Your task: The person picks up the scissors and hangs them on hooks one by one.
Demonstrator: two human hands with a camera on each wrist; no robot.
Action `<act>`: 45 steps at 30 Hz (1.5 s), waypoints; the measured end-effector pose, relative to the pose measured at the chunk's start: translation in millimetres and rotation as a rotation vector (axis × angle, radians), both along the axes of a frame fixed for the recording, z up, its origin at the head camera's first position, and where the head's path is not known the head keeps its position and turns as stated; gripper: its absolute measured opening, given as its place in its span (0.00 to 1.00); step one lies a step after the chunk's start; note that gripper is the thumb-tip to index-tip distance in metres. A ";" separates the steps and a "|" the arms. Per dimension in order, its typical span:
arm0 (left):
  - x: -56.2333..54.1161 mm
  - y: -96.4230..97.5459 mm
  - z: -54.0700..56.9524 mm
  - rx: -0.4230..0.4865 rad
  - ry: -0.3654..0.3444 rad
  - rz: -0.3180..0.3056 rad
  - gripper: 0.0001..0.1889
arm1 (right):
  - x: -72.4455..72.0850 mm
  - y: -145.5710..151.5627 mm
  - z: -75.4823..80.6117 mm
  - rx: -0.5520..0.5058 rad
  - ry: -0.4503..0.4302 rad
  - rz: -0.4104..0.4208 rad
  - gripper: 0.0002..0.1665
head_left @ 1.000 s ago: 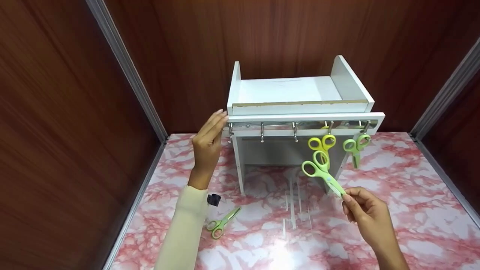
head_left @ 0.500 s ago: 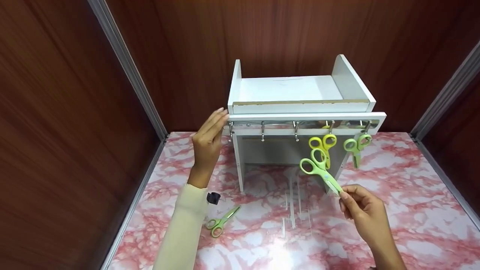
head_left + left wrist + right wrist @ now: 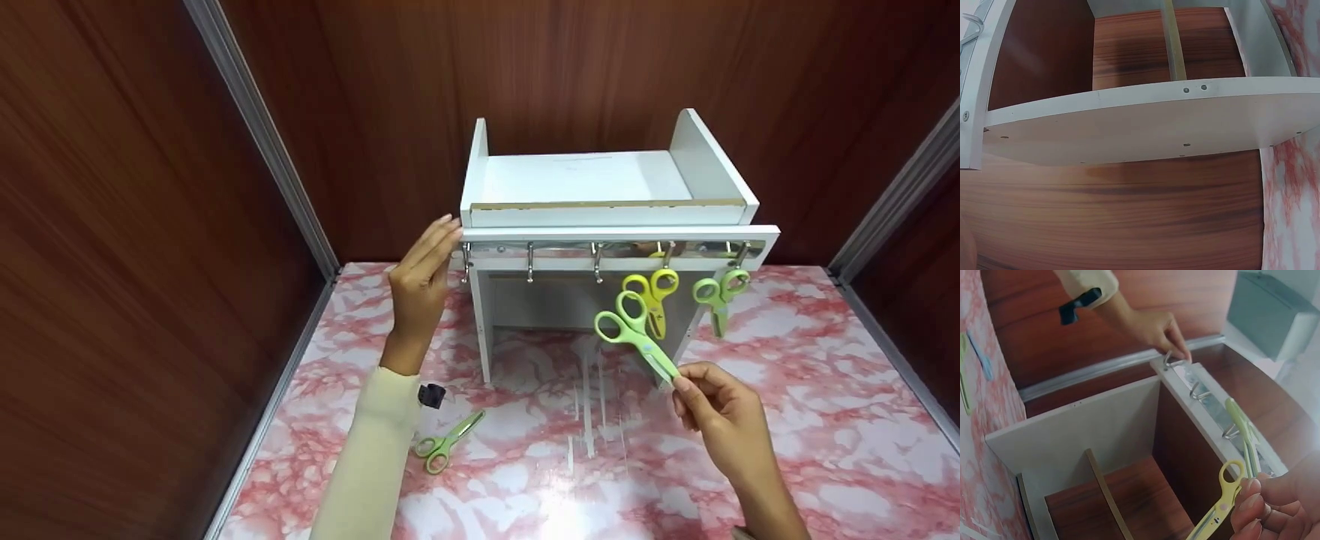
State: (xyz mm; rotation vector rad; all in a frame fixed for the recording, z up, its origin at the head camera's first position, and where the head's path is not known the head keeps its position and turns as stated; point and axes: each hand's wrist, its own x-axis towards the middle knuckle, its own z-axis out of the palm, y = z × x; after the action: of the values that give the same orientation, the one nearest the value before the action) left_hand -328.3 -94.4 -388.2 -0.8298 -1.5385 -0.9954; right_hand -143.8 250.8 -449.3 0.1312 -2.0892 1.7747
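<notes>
In the head view, my right hand [image 3: 720,409] pinches light green scissors [image 3: 651,352] by the blade end, handle loops tilted up and left. They overlap the yellow scissors [image 3: 655,304], which hang from a hook on the rail [image 3: 562,251] of a white shelf [image 3: 585,180]. Another pair of green scissors [image 3: 720,300] hangs from the rightmost hook. With fingers straight, my left hand [image 3: 421,274] touches the rail's left end. The right wrist view has the held scissors [image 3: 1244,430] near the hooks. The shelf's side panel [image 3: 1140,124] fills much of the left wrist view.
More green scissors [image 3: 448,444] lie on the red-and-white marbled table [image 3: 337,420], near my left sleeve [image 3: 371,450] and a black strap [image 3: 431,395]. Three hooks at the left of the rail carry nothing. Brown wood-look walls [image 3: 390,112] enclose the table.
My right hand has moved slightly up and left with the green scissors, bringing the loops closer to the rail. The left hand stays at the rail's end.
</notes>
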 end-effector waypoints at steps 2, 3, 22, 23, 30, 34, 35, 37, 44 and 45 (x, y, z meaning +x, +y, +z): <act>-0.1 -0.2 -0.1 -0.001 0.000 0.000 0.13 | -1.0 -1.1 0.7 -0.002 -0.001 -0.001 0.05; -0.1 -0.3 0.0 -0.002 -0.001 -0.001 0.13 | -1.5 -1.6 0.9 -0.006 0.000 0.000 0.05; 0.2 2.5 0.9 -0.020 0.006 -0.002 0.12 | -12.3 -10.0 8.1 0.062 -0.004 -0.005 0.04; 0.1 2.3 0.9 -0.018 0.006 -0.001 0.12 | -13.1 -10.2 8.3 0.062 -0.003 -0.004 0.04; 0.2 -0.3 1.7 -0.018 0.002 0.011 0.12 | -19.0 -12.6 6.8 0.038 0.006 0.018 0.04; 1.2 -0.8 2.2 -0.024 0.008 0.018 0.12 | -21.3 -14.7 6.6 0.050 -0.002 0.014 0.04; 1.2 -0.9 2.3 -0.025 0.009 0.019 0.12 | -21.8 -15.2 6.7 0.056 -0.001 0.012 0.04; 1.6 -0.8 2.6 -0.028 0.007 0.019 0.12 | -23.1 -16.1 6.7 0.058 0.001 0.011 0.04; 0.5 -0.5 1.6 -0.025 0.006 0.017 0.12 | -27.9 -18.4 5.3 0.044 -0.009 0.013 0.03; 0.5 -0.4 1.8 -0.025 0.007 0.017 0.12 | -28.4 -18.6 5.3 0.042 -0.014 0.013 0.03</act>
State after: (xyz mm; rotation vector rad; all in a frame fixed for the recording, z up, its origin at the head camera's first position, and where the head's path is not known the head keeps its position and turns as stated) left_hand -327.9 -94.8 -386.4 -0.8355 -1.5522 -0.9611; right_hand -172.2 232.1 -444.1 0.1449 -2.1412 1.7447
